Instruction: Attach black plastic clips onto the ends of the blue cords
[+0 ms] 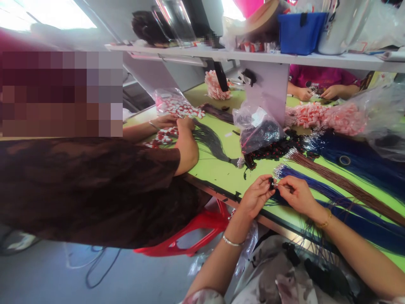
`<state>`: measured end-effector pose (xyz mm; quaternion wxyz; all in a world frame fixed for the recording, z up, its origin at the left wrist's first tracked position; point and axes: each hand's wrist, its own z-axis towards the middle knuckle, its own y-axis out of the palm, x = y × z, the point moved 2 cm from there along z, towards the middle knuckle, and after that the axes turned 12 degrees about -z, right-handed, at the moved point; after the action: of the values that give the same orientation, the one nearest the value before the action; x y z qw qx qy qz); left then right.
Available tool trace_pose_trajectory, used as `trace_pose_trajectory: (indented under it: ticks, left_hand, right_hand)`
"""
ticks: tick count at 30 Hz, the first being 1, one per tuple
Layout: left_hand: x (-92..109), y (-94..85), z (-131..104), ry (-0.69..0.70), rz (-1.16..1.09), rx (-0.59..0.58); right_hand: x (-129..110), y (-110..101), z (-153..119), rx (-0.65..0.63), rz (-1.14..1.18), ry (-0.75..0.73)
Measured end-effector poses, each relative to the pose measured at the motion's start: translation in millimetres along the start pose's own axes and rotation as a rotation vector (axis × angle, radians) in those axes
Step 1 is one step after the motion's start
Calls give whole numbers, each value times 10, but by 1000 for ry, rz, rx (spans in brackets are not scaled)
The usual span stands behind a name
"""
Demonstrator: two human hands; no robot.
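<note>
Closely held: a small black piece (271,183) between two hands

From the head view, the piece sits at the fingertips of the left hand (257,195), near the front edge of the green table (218,172). That hand's grip is narrow, thumb and fingers round the piece, palm turned partly up. Just beside it, the right hand (299,195) has a narrow grip too, pinching a thin metal tip (275,184) that meets, or very nearly meets, the piece; which strand it belongs to I cannot tell.

The black piece looks light, stiff and perhaps slick, like moulded plastic, so a hold on its sides, leaving the facing end free, should suit it. The tip looks fine and easily bent; taking it close behind the metal would probably steady it, since the wire must be limp.

Beyond the hands lie a blue wire bundle (316,183), a brown wire bundle (344,183) and a heap of black pieces (268,148). To the left, a co-worker's hands (186,122) are at grey wires (210,137).
</note>
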<state>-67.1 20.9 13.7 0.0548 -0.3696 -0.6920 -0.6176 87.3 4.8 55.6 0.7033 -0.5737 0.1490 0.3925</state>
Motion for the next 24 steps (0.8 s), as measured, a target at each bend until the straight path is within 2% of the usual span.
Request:
trace_pose_trajectory:
  ticks: [4,10,15,19,21,24]
  left_hand:
    - [13,23,-27,2,16,12]
    - [-16,35,-31,-9,11,2]
    - [-19,41,-26,-6,45,20]
    - [-30,56,-41,56,159,37]
    - [-53,61,-45,105,210,58]
    - [-114,58,-35,127,206,108]
  right_hand:
    - [6,27,-11,18,-139,41]
    - [7,31,-20,-1,-172,49]
    - [60,64,-34,-31,-120,115]
    - [113,113,-43,-93,10,165]
    - [113,126,-47,-96,7,133]
    - [83,127,-53,-48,-157,-5]
